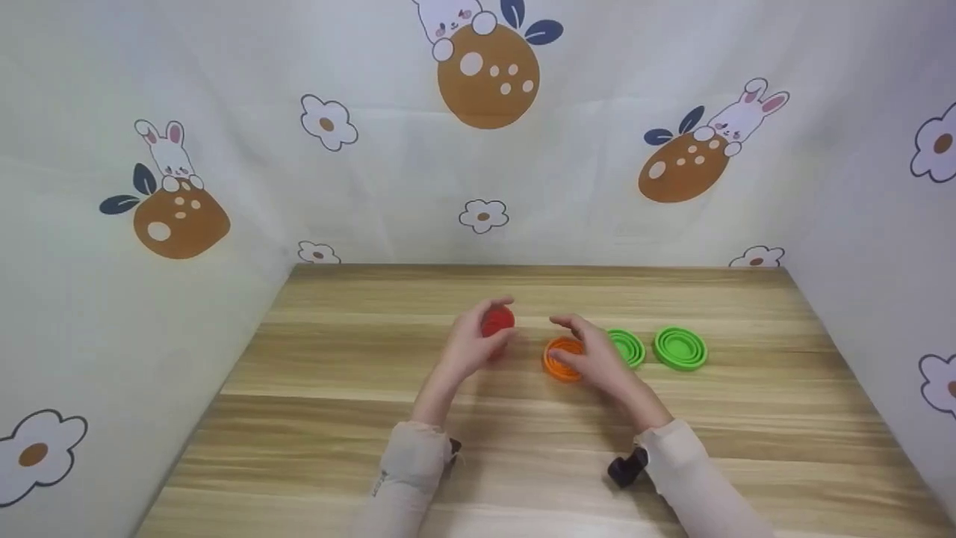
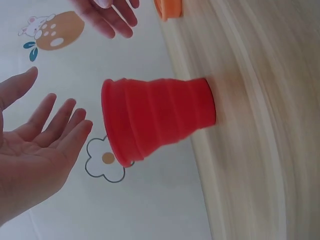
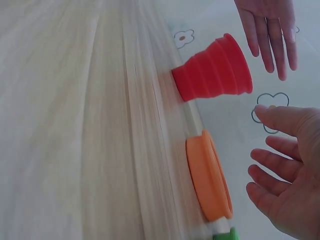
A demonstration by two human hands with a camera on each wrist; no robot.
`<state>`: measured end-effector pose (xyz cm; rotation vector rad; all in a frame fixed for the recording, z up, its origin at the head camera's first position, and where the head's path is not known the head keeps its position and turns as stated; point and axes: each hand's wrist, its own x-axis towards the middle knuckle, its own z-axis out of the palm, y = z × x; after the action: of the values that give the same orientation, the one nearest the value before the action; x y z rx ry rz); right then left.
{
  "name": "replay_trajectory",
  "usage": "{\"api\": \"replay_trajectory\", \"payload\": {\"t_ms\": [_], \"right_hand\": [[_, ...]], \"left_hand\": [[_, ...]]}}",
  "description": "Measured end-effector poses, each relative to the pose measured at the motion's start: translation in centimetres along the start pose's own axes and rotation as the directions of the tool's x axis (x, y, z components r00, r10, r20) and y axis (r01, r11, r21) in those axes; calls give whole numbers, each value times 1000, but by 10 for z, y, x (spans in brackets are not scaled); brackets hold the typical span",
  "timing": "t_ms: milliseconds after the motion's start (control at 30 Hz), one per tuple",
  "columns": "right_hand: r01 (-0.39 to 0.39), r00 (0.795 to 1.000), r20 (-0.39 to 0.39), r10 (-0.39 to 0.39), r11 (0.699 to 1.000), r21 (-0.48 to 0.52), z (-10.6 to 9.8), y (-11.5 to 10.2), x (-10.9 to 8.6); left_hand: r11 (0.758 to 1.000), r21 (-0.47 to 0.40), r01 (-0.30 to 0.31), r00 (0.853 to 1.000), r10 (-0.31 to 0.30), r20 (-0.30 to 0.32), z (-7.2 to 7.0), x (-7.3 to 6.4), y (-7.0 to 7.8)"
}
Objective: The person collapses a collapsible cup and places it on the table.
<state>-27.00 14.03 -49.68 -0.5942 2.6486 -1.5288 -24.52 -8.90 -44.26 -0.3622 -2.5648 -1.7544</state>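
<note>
A red collapsible cup stands upright on the table, drawn out to full height with ringed walls. My left hand hovers at the cup's rim with fingers apart; in the left wrist view a gap shows between the fingertips and the red wall. To the right, my right hand is held above an orange collapsible cup, which lies folded flat. Its fingers and thumb are spread and hold nothing. In the head view this hand hides part of the orange cup.
Two green collapsed cups lie right of the orange one, the nearer partly behind my right hand. The wood-grain table meets a printed cloth at its back and sides. Dark wrist devices sit at both cuffs.
</note>
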Motion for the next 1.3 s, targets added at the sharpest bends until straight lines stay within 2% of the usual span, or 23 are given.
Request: {"api": "replay_trajectory", "payload": {"t_ms": [167, 300, 367, 433, 533, 700, 900, 1033, 1300], "right_hand": [[11, 1000, -9, -11, 999, 43, 13, -6, 4], [27, 1000, 3, -27, 997, 72, 21, -8, 8], [35, 999, 17, -36, 995, 93, 25, -9, 9], [38, 999, 31, -42, 993, 116, 27, -11, 9], [41, 998, 46, -48, 988, 147, 31, -13, 10], [54, 995, 70, -71, 975, 218, 38, -16, 10], [46, 991, 107, -82, 952, 303, 43, -18, 10], [72, 990, 92, -106, 944, 321, 44, -16, 10], [112, 993, -6, -116, 940, 322, 39, -18, 9]], "left_hand": [[1000, 7, 14, 998, -14, -55, -8, 0, -9], [1000, 2, 27, 997, -26, -72, -13, -1, -15], [1000, 26, 12, 996, -10, -85, -15, -2, -19], [998, 49, 25, 996, -20, -92, -17, -3, -22], [996, 74, 48, 996, -43, -79, -19, -4, -27], [995, 46, 90, 995, -88, -44, -19, -3, -36], [991, 34, 128, 991, -126, -37, -16, -1, -40], [991, 36, 127, 991, -126, -41, -15, 0, -41], [989, -55, 138, 990, -139, -19, -13, -4, -33]]}}
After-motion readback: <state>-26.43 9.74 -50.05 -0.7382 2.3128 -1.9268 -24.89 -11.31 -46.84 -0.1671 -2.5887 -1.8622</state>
